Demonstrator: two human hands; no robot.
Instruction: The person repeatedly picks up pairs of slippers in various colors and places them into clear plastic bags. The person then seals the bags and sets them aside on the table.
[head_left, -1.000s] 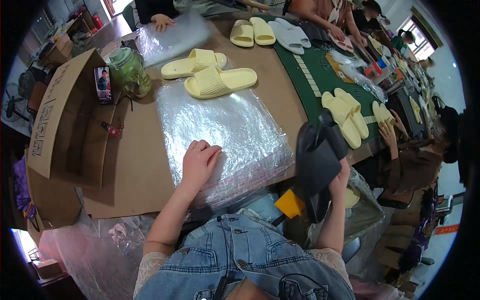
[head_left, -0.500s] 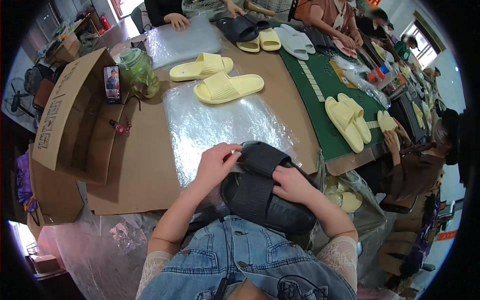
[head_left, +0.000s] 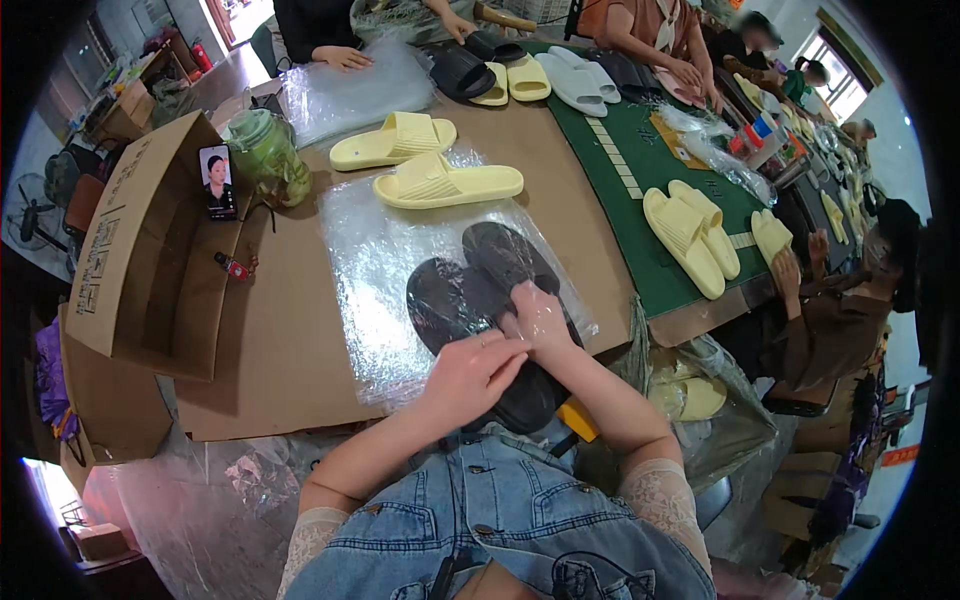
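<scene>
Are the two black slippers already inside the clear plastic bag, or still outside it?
Cannot tell: the black slippers lie side by side at the clear plastic bag, but the glare hides whether film covers them.

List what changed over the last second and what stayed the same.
The black slippers came in from the person's right, first held in the right hand, and now lie side by side on the plastic bags. The left hand left the bags and joined the right on the slippers. The yellow slippers and cardboard box stayed put.

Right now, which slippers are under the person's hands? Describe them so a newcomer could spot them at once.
Start at the brown cardboard-covered table, then find the clear plastic bag lying nearest the person. On it lies the pair of black slippers, under both hands. Every neighbouring pair is pale yellow, like the yellow slippers just beyond.
</scene>
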